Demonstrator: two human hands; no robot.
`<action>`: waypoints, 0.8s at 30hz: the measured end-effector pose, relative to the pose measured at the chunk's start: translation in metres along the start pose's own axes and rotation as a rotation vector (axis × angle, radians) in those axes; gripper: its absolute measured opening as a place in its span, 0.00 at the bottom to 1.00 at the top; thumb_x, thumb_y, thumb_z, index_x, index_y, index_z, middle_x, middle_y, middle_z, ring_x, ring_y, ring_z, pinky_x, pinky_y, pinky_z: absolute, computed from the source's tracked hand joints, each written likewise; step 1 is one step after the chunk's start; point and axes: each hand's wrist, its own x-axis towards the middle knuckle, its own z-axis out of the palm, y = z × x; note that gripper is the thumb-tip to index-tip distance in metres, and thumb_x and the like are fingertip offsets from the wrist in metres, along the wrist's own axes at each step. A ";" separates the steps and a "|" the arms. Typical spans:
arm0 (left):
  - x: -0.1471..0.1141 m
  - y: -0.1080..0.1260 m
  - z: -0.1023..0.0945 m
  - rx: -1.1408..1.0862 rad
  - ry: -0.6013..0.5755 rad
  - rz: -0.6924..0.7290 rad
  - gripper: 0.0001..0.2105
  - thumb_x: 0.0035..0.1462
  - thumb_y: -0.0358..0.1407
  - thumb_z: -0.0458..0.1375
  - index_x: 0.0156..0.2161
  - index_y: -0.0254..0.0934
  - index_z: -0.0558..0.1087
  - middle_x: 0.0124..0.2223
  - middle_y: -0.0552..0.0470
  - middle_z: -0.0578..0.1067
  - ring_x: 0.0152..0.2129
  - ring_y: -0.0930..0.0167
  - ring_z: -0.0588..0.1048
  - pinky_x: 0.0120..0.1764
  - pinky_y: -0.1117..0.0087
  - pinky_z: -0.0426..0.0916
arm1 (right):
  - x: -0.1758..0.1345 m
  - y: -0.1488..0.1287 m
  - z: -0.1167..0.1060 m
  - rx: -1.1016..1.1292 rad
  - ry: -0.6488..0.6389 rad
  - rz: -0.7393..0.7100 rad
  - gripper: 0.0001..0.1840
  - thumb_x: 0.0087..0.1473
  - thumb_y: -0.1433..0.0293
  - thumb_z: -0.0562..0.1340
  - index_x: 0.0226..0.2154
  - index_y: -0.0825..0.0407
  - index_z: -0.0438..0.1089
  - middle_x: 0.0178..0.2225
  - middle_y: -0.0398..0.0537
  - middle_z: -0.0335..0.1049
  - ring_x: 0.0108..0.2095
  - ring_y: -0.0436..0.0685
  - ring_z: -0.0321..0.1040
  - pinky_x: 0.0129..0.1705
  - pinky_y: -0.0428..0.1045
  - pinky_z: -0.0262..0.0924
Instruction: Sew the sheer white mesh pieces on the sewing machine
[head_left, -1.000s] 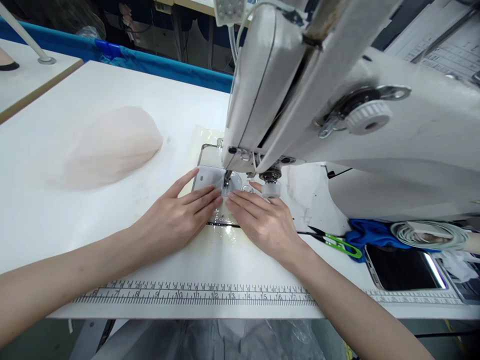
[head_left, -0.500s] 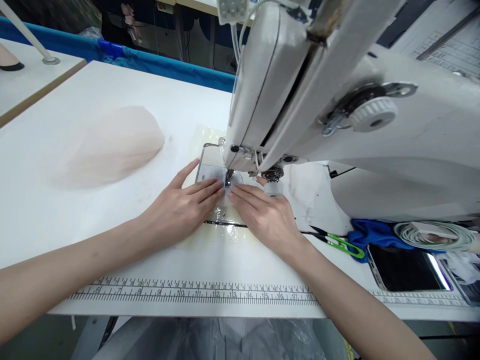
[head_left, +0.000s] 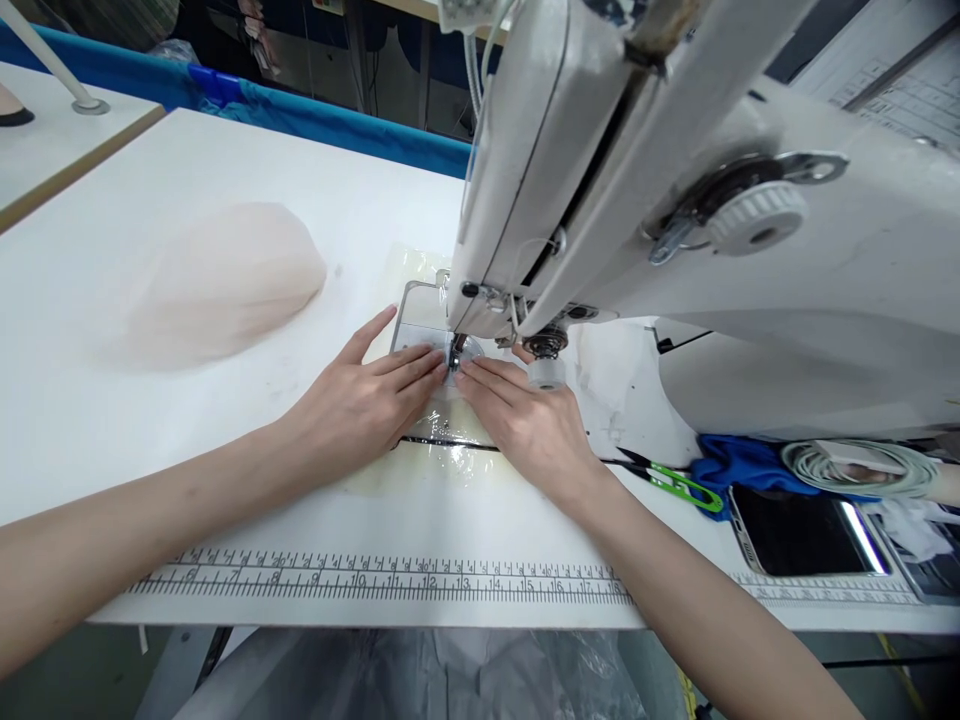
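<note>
Under the head of a white sewing machine (head_left: 517, 170), my left hand (head_left: 367, 400) lies flat, its fingers stretched towards the presser foot (head_left: 455, 350) and its thumb apart. From the other side, my right hand (head_left: 525, 415) rests flat with its fingertips just right of the foot. Both sets of fingertips press down by the metal plate (head_left: 420, 305), close together. Any thin cloth beneath them is hard to make out. Clear, shiny film (head_left: 450, 430) covers the machine bed in front of the foot.
A sheer beige fabric piece (head_left: 232, 280) lies on the white table at left. To the right are green-handled thread snips (head_left: 679, 487), a blue cloth (head_left: 739, 465), a coiled cord (head_left: 855, 465) and a phone (head_left: 810, 530). A printed ruler (head_left: 390, 580) runs along the front edge.
Both hands hold nearly the same place by the presser foot. A small metal lever now shows in the machine head's slot. The whole view has shifted slightly.
</note>
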 end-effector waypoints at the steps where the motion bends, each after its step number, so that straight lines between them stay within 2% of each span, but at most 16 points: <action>1: 0.000 0.000 0.000 0.002 0.004 0.001 0.16 0.65 0.28 0.48 0.54 0.34 0.71 0.53 0.46 0.76 0.51 0.64 0.75 0.67 0.47 0.47 | 0.000 0.000 0.000 0.004 0.002 -0.001 0.15 0.60 0.80 0.56 0.45 0.55 0.74 0.39 0.46 0.80 0.39 0.53 0.75 0.59 0.56 0.60; 4: 0.000 0.000 0.000 0.028 0.016 0.006 0.16 0.66 0.29 0.48 0.54 0.33 0.72 0.53 0.46 0.76 0.51 0.65 0.75 0.66 0.48 0.49 | -0.001 0.000 0.000 0.006 0.002 -0.005 0.16 0.60 0.81 0.56 0.45 0.55 0.74 0.40 0.46 0.80 0.40 0.54 0.74 0.60 0.56 0.60; 11: -0.002 0.002 0.000 0.047 0.003 -0.015 0.16 0.66 0.31 0.49 0.54 0.29 0.71 0.53 0.43 0.76 0.52 0.64 0.74 0.63 0.52 0.59 | 0.001 0.001 -0.003 0.024 -0.023 -0.016 0.16 0.59 0.82 0.56 0.46 0.56 0.74 0.43 0.47 0.79 0.42 0.55 0.74 0.61 0.56 0.58; 18: -0.002 0.003 0.000 0.036 -0.002 -0.027 0.16 0.66 0.31 0.48 0.54 0.29 0.71 0.53 0.42 0.76 0.52 0.63 0.74 0.62 0.52 0.59 | 0.002 0.001 -0.004 0.032 -0.034 -0.007 0.17 0.63 0.79 0.53 0.45 0.55 0.75 0.44 0.48 0.78 0.46 0.55 0.73 0.60 0.56 0.59; 21: -0.002 0.003 0.000 0.025 0.010 -0.043 0.16 0.66 0.31 0.48 0.55 0.33 0.72 0.53 0.45 0.76 0.52 0.64 0.74 0.63 0.53 0.59 | 0.002 0.001 -0.005 0.051 -0.009 -0.007 0.17 0.62 0.80 0.52 0.44 0.57 0.75 0.45 0.51 0.78 0.46 0.56 0.74 0.60 0.57 0.58; 24: -0.002 0.003 0.001 0.009 0.034 -0.045 0.16 0.66 0.30 0.48 0.54 0.33 0.72 0.53 0.44 0.76 0.51 0.64 0.74 0.63 0.52 0.58 | 0.003 0.001 -0.006 0.068 -0.009 -0.006 0.17 0.61 0.81 0.53 0.45 0.58 0.75 0.44 0.53 0.78 0.46 0.56 0.74 0.59 0.56 0.60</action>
